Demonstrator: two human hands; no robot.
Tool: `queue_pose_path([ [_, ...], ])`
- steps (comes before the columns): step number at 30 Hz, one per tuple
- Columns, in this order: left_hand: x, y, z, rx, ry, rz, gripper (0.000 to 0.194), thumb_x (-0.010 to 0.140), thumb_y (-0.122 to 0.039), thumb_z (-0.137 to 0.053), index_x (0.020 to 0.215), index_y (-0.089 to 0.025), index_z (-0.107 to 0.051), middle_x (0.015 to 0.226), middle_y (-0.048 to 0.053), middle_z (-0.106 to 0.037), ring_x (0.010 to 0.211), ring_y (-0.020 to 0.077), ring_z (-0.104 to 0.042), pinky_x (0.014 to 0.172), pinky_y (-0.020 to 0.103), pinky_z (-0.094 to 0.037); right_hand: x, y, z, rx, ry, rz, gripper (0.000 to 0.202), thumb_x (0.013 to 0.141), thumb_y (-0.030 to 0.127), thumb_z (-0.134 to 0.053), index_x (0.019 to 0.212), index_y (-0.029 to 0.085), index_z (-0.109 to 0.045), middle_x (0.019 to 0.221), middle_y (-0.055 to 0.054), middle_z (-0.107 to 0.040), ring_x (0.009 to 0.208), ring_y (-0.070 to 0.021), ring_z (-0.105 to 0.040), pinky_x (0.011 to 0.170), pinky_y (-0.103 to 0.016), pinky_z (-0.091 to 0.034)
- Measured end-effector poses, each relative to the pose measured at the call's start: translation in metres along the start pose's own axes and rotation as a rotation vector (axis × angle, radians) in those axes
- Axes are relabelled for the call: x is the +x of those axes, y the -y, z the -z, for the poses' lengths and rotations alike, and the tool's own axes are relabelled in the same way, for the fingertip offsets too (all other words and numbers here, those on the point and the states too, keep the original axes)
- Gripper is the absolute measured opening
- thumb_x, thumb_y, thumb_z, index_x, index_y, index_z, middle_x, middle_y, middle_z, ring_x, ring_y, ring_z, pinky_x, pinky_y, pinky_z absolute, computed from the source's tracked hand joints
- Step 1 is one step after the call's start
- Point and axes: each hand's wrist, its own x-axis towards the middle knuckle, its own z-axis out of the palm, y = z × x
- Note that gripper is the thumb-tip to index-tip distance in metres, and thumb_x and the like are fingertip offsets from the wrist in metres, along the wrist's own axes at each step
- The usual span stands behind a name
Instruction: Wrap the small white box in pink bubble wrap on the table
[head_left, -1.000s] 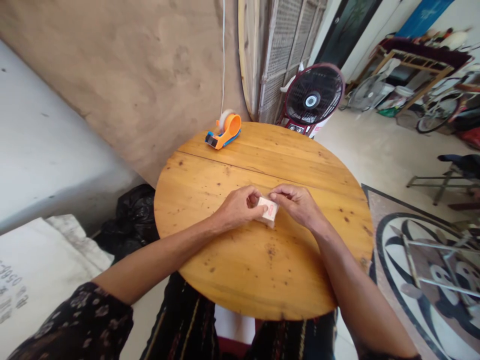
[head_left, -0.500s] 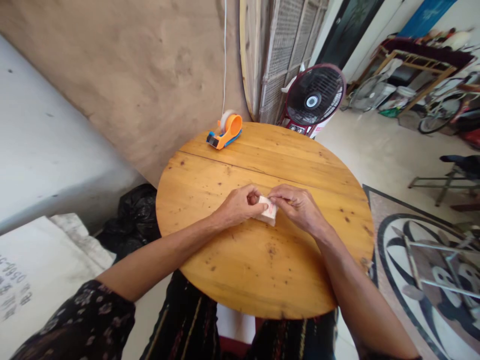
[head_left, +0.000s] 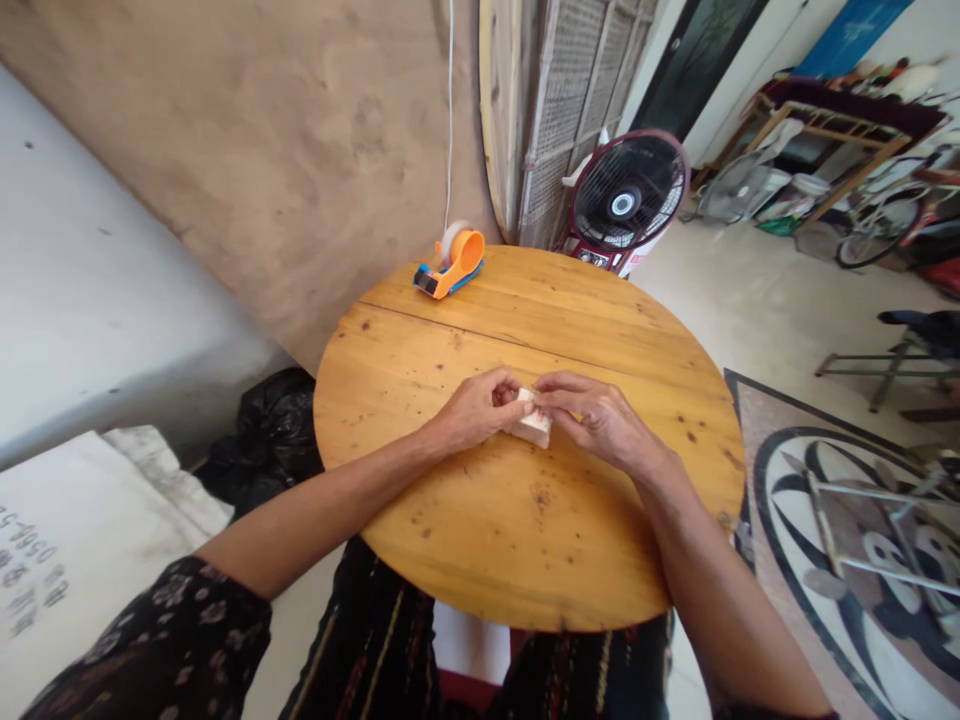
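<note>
A small white box (head_left: 534, 428) with red print is at the middle of the round wooden table (head_left: 480, 540), tilted a little. My left hand (head_left: 480, 408) grips its left side, thumb on the top face. From the right, my right hand (head_left: 592, 412) pinches at the box's upper edge with thumb and forefinger. The two hands' fingertips nearly meet there. Whatever lies between the right fingertips is too small to make out. Toward the far left of the tabletop stands an orange and blue tape dispenser (head_left: 452, 262) with a roll of clear tape.
A dark red fan (head_left: 624, 200) stands just beyond the table's far edge. Black plastic bags (head_left: 274, 430) and a white sack (head_left: 90, 540) lie to the left. On the right are a metal-framed stool (head_left: 892, 350) and a bicycle (head_left: 885, 220).
My right thumb and forefinger have shifted slightly left over the top of the box, covering more of its print. The left hand keeps its hold.
</note>
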Motion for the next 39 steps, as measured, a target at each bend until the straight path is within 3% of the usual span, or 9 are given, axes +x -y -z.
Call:
queue_pose_path([
  [6,-0.002,0.001,0.0,-0.061,0.013,0.002,0.039,0.081,-0.041,-0.066,0.111,-0.018,-0.058,0.072,-0.004,-0.052,0.06,0.0086,-0.048,0.055,0.021,-0.038,-0.002,0.001,0.005,0.151,-0.02,-0.026,0.023,0.086,0.019,-0.056,0.096,0.026,-0.075,0.125,-0.009,-0.06,0.113,-0.0247,-0.06,0.094,-0.044,-0.05],
  [11,-0.003,-0.001,0.0,-0.031,0.019,0.03,0.04,0.082,-0.045,-0.064,0.112,-0.019,-0.059,0.071,-0.003,-0.055,0.059,0.0093,-0.049,0.054,0.021,-0.038,-0.008,0.0,0.018,0.533,-0.251,-0.126,0.015,0.087,0.023,-0.06,0.088,0.027,-0.074,0.121,-0.006,-0.061,0.105,-0.0219,-0.063,0.093,-0.043,-0.05],
  [16,-0.003,-0.002,0.005,0.004,-0.029,0.005,0.042,0.086,-0.048,-0.057,0.112,-0.016,-0.059,0.076,0.0,-0.058,0.064,0.0113,-0.052,0.056,0.023,-0.041,-0.013,-0.012,0.021,0.573,-0.369,-0.236,0.007,0.084,0.025,-0.066,0.083,0.025,-0.073,0.112,-0.004,-0.064,0.096,-0.0199,-0.065,0.09,-0.041,-0.05],
  [21,-0.003,-0.007,0.015,0.104,-0.086,-0.106,0.036,0.081,-0.038,-0.062,0.109,-0.015,-0.063,0.098,0.007,-0.06,0.087,0.0174,-0.058,0.073,0.03,-0.05,-0.017,-0.024,0.02,0.401,-0.227,-0.336,0.01,0.083,0.033,-0.066,0.086,0.023,-0.07,0.108,-0.005,-0.066,0.1,-0.0225,-0.063,0.091,-0.042,-0.048],
  [24,-0.003,-0.007,0.017,0.163,0.01,-0.226,0.045,0.077,-0.03,-0.065,0.12,-0.021,-0.06,0.127,0.011,-0.053,0.117,0.0253,-0.052,0.091,0.039,-0.05,-0.02,-0.028,0.022,0.382,-0.028,-0.388,0.028,0.08,0.041,-0.069,0.103,0.025,-0.067,0.118,-0.006,-0.064,0.098,-0.0231,-0.064,0.086,-0.042,-0.052],
  [27,-0.003,-0.006,0.017,0.232,0.14,-0.281,0.063,0.074,-0.033,-0.069,0.133,-0.024,-0.05,0.146,0.013,-0.038,0.137,0.0311,-0.036,0.107,0.049,-0.038,-0.022,-0.024,0.021,0.365,0.108,-0.409,0.052,0.075,0.049,-0.072,0.12,0.025,-0.059,0.122,-0.008,-0.063,0.103,-0.0252,-0.064,0.087,-0.043,-0.053],
  [30,-0.003,-0.006,0.017,0.277,0.228,-0.313,0.079,0.07,-0.034,-0.073,0.141,-0.024,-0.041,0.148,0.013,-0.037,0.137,0.0321,-0.035,0.113,0.052,-0.029,-0.021,-0.014,0.015,0.292,0.16,-0.368,0.075,0.071,0.055,-0.074,0.134,0.024,-0.049,0.126,-0.011,-0.061,0.107,-0.0279,-0.063,0.09,-0.046,-0.052],
  [33,-0.002,-0.006,0.016,0.277,0.25,-0.344,0.08,0.07,-0.026,-0.07,0.144,-0.026,-0.037,0.143,0.01,-0.044,0.131,0.0287,-0.042,0.111,0.048,-0.033,-0.018,-0.005,0.007,0.191,0.158,-0.282,0.086,0.07,0.058,-0.074,0.141,0.025,-0.042,0.133,-0.014,-0.057,0.111,-0.0307,-0.061,0.091,-0.047,-0.051],
  [39,-0.001,-0.003,0.012,0.253,0.191,-0.341,0.068,0.075,-0.023,-0.068,0.138,-0.027,-0.045,0.136,0.009,-0.052,0.121,0.0256,-0.05,0.104,0.043,-0.04,-0.014,0.001,0.001,0.122,0.141,-0.249,0.077,0.074,0.059,-0.07,0.137,0.024,-0.044,0.129,-0.013,-0.058,0.112,-0.0311,-0.06,0.091,-0.046,-0.049],
])
